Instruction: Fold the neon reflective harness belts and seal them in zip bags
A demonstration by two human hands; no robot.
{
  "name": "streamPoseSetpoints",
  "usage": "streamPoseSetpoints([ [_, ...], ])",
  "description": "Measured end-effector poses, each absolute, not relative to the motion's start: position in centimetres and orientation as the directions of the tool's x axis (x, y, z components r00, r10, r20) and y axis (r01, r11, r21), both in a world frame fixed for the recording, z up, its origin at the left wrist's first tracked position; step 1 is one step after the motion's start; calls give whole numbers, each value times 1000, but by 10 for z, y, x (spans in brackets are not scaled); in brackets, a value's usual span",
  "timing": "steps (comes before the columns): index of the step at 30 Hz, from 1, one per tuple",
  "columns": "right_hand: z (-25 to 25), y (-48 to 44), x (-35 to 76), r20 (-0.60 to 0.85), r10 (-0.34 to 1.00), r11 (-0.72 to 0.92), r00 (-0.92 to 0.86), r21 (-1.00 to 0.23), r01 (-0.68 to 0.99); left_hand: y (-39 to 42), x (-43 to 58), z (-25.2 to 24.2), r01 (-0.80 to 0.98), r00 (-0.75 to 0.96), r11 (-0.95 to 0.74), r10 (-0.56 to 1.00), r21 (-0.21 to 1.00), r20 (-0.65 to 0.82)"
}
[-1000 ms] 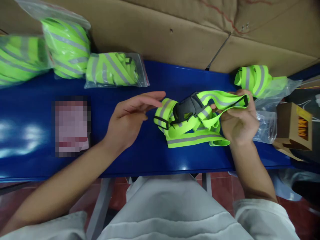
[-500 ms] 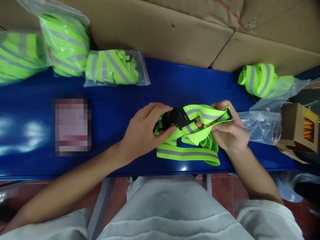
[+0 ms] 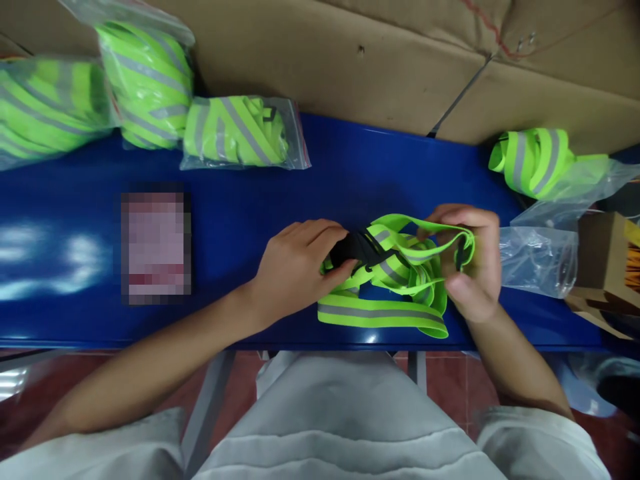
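Strap [image 3: 375, 312] loose, unbagged; three bundles [image 3: 145, 87] bagged.
Its buckle [image 3: 361, 248] is pinched by the left hand [image 3: 295, 273]; a loop is touched by the curled right hand [image 3: 486, 263], grip unclear.

Left of frame, a pixelated rectangle [image 3: 156, 247] lies on the glossy blue table [image 3: 340, 183]; brown cardboard [image 3: 400, 87] spans the top, red line [image 3: 496, 32] curving at upper right; a cardboard box [image 3: 600, 257] sits far right, and red floor tiles [image 3: 445, 380] show below.
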State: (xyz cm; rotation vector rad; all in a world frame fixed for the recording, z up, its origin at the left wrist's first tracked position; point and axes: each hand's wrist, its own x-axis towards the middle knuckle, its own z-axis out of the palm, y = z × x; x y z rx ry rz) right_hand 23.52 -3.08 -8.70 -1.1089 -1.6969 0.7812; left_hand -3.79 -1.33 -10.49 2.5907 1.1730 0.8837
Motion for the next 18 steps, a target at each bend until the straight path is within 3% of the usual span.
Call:
streamPoseSetpoints([
  [1, -86, -32, 234, 496, 854, 509, -156, -734, 450, -14, -38, -105, 637, 524, -682, 724, 358, 448],
  [3, -83, -35, 227, 716, 639, 677, -279, -353, 645, -15, -36, -105, 635, 541, -692, 716, 343, 441],
  [5, -80, -42, 217, 686, 519, 707, -510, -9, 707, -17, -35, -107, 616, 559, -705, 705, 350, 437],
  [6, -79, -45, 212, 606, 521, 712, -601, 80, 698, -17, -34, -107, 604, 567, -715, 696, 352, 440],
  [8, -78, -49, 206, 426, 614, 713, -664, 62, 698, -19, -32, -109, 593, 583, -732, 678, 336, 448],
  [12, -79, -43, 213, 187, 789, 614, -585, -214, 760, -20, -30, -110, 610, 604, -740, 666, 283, 438],
  [15, -79, -36, 224, 73, 796, 592, -601, -304, 747, -20, -31, -109, 589, 620, -756, 649, 286, 440],
  [18, -78, -35, 228, 39, 778, 607, -627, -303, 735, -19, -32, -108, 565, 637, -772, 632, 291, 440],
])
